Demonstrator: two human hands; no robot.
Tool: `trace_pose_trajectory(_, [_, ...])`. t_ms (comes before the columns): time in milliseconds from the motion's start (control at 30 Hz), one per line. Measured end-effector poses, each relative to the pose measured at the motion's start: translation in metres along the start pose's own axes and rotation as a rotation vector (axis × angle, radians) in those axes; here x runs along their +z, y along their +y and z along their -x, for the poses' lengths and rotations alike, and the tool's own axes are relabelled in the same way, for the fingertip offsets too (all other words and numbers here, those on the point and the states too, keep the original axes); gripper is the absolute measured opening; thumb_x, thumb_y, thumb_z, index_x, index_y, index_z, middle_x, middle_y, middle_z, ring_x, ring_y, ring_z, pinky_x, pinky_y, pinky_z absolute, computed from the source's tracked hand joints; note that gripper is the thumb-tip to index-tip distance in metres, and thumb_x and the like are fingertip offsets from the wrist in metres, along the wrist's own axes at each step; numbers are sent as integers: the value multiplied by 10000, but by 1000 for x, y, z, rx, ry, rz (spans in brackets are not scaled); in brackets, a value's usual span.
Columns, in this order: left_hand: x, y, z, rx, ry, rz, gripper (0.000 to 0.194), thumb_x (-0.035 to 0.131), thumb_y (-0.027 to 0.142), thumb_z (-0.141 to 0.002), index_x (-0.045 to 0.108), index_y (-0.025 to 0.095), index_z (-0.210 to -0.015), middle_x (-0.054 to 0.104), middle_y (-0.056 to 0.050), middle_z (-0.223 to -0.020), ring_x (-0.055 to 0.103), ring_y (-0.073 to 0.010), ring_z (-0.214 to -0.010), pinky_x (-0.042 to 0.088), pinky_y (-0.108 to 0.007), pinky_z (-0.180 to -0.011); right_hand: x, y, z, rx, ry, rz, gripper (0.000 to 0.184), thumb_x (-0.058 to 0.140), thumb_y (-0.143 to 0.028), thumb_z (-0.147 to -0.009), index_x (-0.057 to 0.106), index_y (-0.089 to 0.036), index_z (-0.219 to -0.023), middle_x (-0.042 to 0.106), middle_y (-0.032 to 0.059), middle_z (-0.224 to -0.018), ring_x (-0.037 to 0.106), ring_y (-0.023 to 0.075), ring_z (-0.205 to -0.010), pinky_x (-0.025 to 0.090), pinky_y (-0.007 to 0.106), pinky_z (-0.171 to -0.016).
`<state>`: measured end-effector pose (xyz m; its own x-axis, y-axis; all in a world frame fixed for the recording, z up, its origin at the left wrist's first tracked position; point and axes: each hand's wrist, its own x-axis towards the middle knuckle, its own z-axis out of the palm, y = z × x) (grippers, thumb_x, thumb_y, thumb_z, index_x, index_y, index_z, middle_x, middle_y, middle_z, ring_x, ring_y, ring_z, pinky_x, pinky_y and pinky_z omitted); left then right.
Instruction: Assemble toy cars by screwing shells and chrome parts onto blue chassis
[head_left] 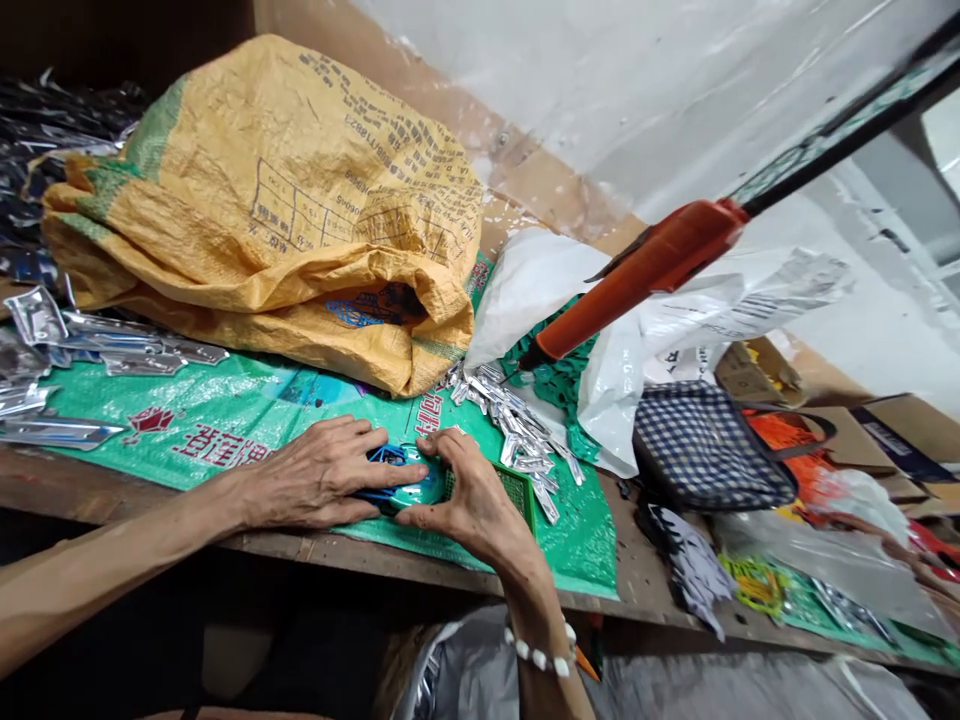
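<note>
My left hand [322, 475] is closed on the blue, lattice-like end of a small blue and teal plastic piece [420, 488], which looks like a toy car body. On the piece's teal end, my right hand [469, 485] grips with bent fingers and thumb. Both hands hold it low over the green plastic sheet [570, 540] near the table's front edge. Part of the piece is hidden under the fingers. Just right of my right hand, partly behind it, sits a green mesh basket [517, 492]. Silver shiny strips [517, 425] lie in a pile beyond it.
An orange-red electric screwdriver [637, 280] hangs at an angle above the silver strips. Behind my hands lies a large yellow woven sack [300, 200]. A white bag [540, 275] holds dark green parts; a checkered bag [709, 445] stands to the right.
</note>
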<state>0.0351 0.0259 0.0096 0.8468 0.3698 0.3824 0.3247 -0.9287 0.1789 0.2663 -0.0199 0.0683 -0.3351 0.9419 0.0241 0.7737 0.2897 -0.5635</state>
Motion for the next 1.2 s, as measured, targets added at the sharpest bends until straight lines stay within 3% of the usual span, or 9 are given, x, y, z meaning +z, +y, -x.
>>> trace_pose_trajectory(167, [2, -1, 3, -15, -25, 2, 616, 634, 338, -954, 397, 341, -1523, 589, -71, -1062, 547, -255, -905, 402, -374, -792, 4, 5, 7, -15, 2, -25, 673, 890, -420, -696, 617, -193, -1268, 654, 94, -1232, 582, 283, -1248, 414, 483, -1137])
trace_pose_trajectory(300, [1, 0, 2, -43, -38, -2, 655, 636, 311, -944, 373, 363, -1542, 572, -70, -1074, 541, -258, -911, 417, -373, -807, -11, 11, 16, -7, 61, -144, 797, 868, -434, -728, 535, -263, -1432, 572, 98, -1461, 482, 277, -1413, 379, 477, -1194])
trace_pose_trajectory(467, [-3, 0, -1, -37, -57, 15, 725, 656, 278, -919, 340, 390, -1561, 560, -52, -1054, 538, -250, -896, 423, -360, -810, -39, 19, 25, 71, 237, -173, 529, 721, -385, -887, 591, -255, -1383, 683, 94, -1312, 639, 241, -1220, 500, 465, -1083])
trace_pose_trajectory(633, [0, -3, -1, -37, -64, 24, 664, 635, 292, -931, 387, 380, -1540, 567, -72, -1095, 553, -260, -947, 440, -374, -840, -12, 19, 24, -95, 20, -31, 782, 832, -416, -783, 508, -267, -1479, 615, 116, -1441, 518, 280, -1393, 371, 527, -1201])
trace_pose_trajectory(800, [2, -4, 1, -76, -13, 81, 544, 612, 346, -961, 486, 372, -1489, 599, -77, -1075, 593, -250, -939, 480, -358, -812, 9, 15, 19, -75, 0, -131, 832, 829, -414, -784, 469, -235, -1512, 546, 140, -1511, 469, 267, -1446, 383, 469, -1210])
trace_pose_trajectory(933, [-9, -5, 7, -312, 20, 422, 590, 651, 470, -926, 493, 391, -1489, 641, -75, -1250, 626, -293, -1114, 538, -365, -865, -13, 3, 23, -61, 37, -203, 932, 861, -426, -741, 419, -258, -1545, 467, 126, -1592, 379, 277, -1516, 341, 490, -1237])
trace_pose_trajectory(1033, [-25, -3, 13, -503, -34, 912, 684, 701, 532, -844, 514, 368, -1481, 662, -48, -1327, 599, -343, -1220, 518, -455, -985, -27, -7, 30, -45, 72, -299, 945, 894, -427, -696, 456, -289, -1522, 539, 103, -1540, 499, 282, -1438, 393, 495, -1208])
trace_pose_trajectory(1100, [-32, 3, 16, -585, -83, 1221, 747, 749, 537, -763, 559, 325, -1454, 701, -40, -1274, 605, -355, -1216, 473, -491, -1051, -27, -12, 33, -50, 82, -341, 887, 893, -425, -698, 511, -283, -1486, 590, 97, -1494, 558, 283, -1385, 432, 484, -1182])
trace_pose_trajectory(1200, [-32, 16, 20, -640, -60, 1536, 733, 801, 504, -670, 663, 255, -1345, 752, -40, -1106, 671, -293, -1045, 513, -390, -970, -18, -20, 33, -93, 140, -362, 736, 873, -406, -734, 603, -268, -1404, 670, 83, -1398, 616, 264, -1314, 480, 430, -1136])
